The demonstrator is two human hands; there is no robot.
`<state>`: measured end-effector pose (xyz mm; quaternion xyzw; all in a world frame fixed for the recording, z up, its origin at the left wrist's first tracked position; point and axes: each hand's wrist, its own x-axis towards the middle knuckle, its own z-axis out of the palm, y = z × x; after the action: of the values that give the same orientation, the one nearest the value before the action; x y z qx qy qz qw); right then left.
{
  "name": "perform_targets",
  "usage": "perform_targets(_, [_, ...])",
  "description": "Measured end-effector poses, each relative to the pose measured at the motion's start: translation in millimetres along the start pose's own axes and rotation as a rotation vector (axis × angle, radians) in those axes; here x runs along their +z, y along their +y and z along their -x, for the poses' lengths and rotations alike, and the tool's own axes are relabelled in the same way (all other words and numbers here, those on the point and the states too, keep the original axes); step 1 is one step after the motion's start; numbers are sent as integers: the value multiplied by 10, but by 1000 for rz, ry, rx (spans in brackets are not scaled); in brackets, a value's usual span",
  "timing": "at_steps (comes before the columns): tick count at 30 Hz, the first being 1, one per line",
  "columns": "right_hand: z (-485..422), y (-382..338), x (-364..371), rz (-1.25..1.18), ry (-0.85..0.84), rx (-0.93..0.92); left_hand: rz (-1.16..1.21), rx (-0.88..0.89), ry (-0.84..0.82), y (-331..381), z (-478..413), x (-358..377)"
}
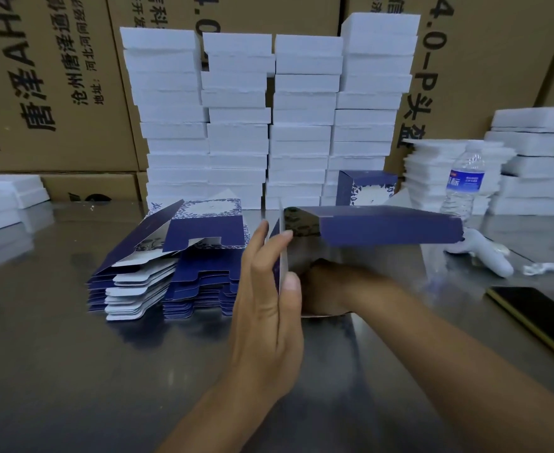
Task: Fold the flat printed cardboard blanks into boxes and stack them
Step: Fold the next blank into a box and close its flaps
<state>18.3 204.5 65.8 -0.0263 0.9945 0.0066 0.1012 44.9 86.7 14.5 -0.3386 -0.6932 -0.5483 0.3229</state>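
Straight-fingered, the left grip (269, 305) stands on edge, flat against the left end flap of a dark blue box (390, 227). The right grip (324, 286) sits beneath the box, its hold hidden. The box hangs over the table (73, 371), long axis left to right. Left lie stacked flat blanks (171, 273); beyond, white stacks (269, 125).
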Motion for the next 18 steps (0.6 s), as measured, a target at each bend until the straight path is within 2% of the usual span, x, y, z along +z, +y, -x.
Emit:
perform_targets(2, [-28,15,-19,1,4,-16,-11,14,3,-5,-15,-7])
perform_targets(6, [36,21,-78,-24,119,-24,-46,8,-64,-12,-41,-17])
perform_targets(9, [191,-50,-143,-288,132,-97,-100,5,-76,-39,-54,-24])
perform_targets(12, [372,-49,-200,-537,414,-197,-162,-42,-44,-74,-69,-22])
perform_targets(15, [511,51,-230,-334,743,-192,-209,-48,-6,-102,-55,-25])
perform_targets(18, [661,115,-330,-432,925,-296,-226,-40,36,-84,-65,-38])
